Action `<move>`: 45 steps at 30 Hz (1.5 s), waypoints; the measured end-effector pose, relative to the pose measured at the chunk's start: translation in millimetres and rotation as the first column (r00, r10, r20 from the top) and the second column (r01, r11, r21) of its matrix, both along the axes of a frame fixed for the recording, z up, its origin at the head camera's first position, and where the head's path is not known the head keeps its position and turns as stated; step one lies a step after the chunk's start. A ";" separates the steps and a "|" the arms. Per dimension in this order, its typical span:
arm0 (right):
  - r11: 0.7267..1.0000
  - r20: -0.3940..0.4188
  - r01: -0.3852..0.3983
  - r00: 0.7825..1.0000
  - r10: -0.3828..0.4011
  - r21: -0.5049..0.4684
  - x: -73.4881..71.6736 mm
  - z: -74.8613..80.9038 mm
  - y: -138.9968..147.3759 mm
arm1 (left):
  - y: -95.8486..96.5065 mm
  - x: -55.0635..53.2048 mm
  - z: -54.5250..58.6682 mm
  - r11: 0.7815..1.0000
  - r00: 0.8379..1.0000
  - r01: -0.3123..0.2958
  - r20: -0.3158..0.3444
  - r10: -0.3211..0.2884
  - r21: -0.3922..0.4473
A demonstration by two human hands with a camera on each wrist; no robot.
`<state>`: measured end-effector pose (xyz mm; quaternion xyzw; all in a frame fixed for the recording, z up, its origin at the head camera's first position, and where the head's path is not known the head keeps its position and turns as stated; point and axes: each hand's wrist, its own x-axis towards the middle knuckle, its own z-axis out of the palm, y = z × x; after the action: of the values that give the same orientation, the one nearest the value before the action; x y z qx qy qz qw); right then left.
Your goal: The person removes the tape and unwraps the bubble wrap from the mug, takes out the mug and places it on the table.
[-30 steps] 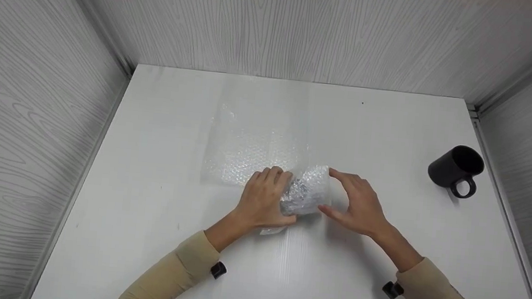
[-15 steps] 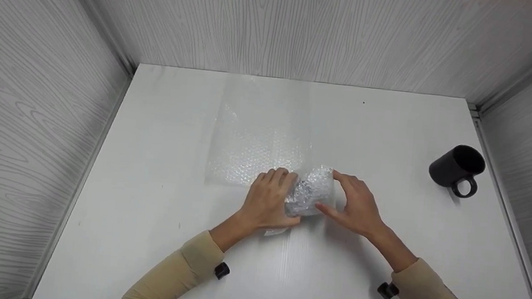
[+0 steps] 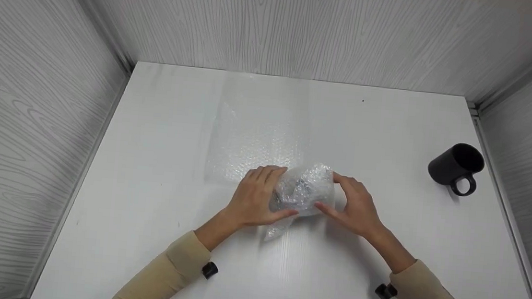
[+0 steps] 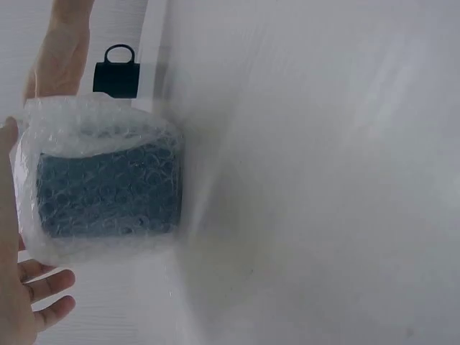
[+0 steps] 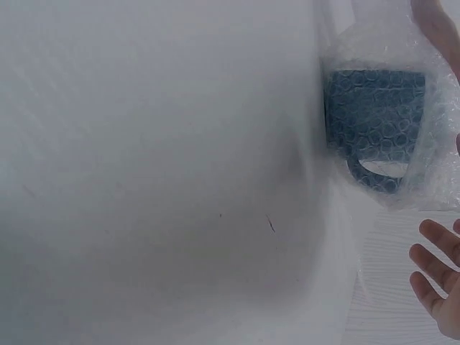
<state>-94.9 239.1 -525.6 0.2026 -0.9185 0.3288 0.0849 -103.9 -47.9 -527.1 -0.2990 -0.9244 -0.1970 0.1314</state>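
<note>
A dark mug wrapped in bubble wrap (image 3: 306,186) stands between my hands at the middle of the table. My left hand (image 3: 257,197) holds its left side, thumb along the near side and fingers at the far side. My right hand (image 3: 357,205) spans the right side between thumb and index finger, its other fingers held off the wrap in the right wrist view. Through the plastic, that view shows the mug's handle (image 5: 377,178). A loose tail of bubble wrap (image 3: 278,230) sticks out below my left thumb. Some fingertips are hidden behind the bundle.
A flat sheet of bubble wrap (image 3: 257,134) lies on the white table (image 3: 143,235) behind the bundle. A second, unwrapped black mug (image 3: 452,166) stands near the right edge. Wood-grain panels (image 3: 281,25) close off the back and both sides.
My left hand has shifted slightly left and its grip has widened. More of the wrapped mug and the loose tail now shows. My right hand has barely moved.
</note>
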 end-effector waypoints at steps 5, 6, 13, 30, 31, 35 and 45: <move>0.996 0.074 0.018 0.997 -0.012 -0.083 0.8 0.2 -1.5 | -14.7 -0.8 0.3 0.999 1.000 0.003 0.024 -0.004 0.053; 0.995 0.097 0.021 0.995 -0.011 -0.099 0.5 0.4 -2.0 | -16.7 -0.4 -0.4 0.998 0.999 0.007 0.038 -0.009 0.058; 0.983 0.223 0.031 0.975 0.010 -0.179 -1.5 -0.5 -5.3 | -22.6 3.8 -6.8 0.991 0.992 0.058 0.107 -0.071 0.119; 0.965 0.312 0.052 0.950 0.032 -0.257 -8.4 -3.0 -5.0 | -20.2 10.7 -15.9 0.982 0.999 0.043 0.024 -0.049 0.184; 0.963 0.317 0.055 0.948 0.033 -0.265 -9.5 -2.8 -4.5 | -20.1 11.0 -15.9 0.981 0.999 0.044 0.022 -0.049 0.187; 0.960 0.320 0.060 0.947 0.032 -0.275 -14.3 -3.0 -2.9 | -19.4 12.5 -16.2 0.978 0.999 0.037 0.025 -0.043 0.203; 0.969 0.313 0.038 0.949 0.042 -0.245 -27.6 1.7 -0.8 | -13.6 16.5 -16.4 0.973 0.999 0.027 0.039 -0.036 0.227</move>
<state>-122.5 238.3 -523.9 0.1362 -0.8717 0.4691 -0.0387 -87.4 -61.5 -543.5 -0.2923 -0.8936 -0.3097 0.1417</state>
